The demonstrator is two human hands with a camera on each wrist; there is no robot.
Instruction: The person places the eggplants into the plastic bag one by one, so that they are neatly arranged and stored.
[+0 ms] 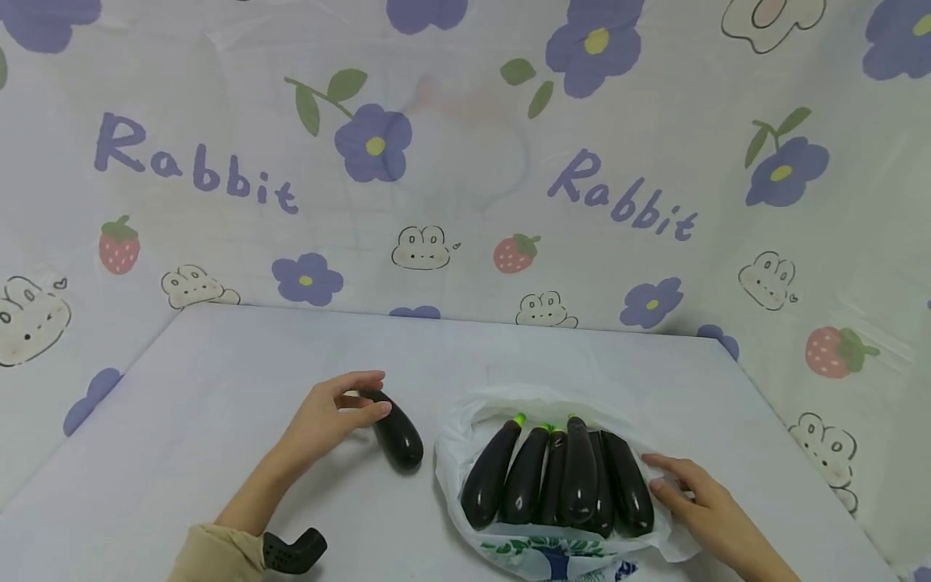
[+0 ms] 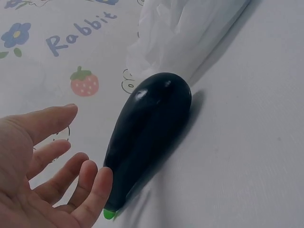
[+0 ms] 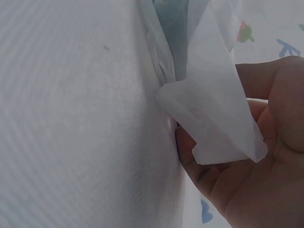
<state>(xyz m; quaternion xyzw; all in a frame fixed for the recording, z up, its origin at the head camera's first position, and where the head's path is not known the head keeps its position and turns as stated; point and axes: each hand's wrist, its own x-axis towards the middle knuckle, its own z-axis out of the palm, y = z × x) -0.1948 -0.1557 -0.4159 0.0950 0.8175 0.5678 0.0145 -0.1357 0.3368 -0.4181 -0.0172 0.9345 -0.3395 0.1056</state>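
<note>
Beside the bag, a single dark eggplant [image 1: 402,440] lies on the white table, its green stem tip showing in the left wrist view. My left hand [image 1: 340,414] is at its stem end, fingers loosely bent. The thumb stands apart from the eggplant [image 2: 147,128] while a fingertip meets its narrow end. Several more eggplants [image 1: 579,477] lie side by side in an open white plastic bag [image 1: 454,485], stems pointing away from me. At the bag's right side, my right hand [image 1: 701,497] rests against the plastic. A loose flap of the bag [image 3: 213,104] hangs across its fingers.
A black device [image 1: 294,551] is at my left wrist, by the beige sleeve [image 1: 218,554]. Behind the white table [image 1: 305,347] hangs a cloth [image 1: 465,162] printed with flowers, rabbits and strawberries.
</note>
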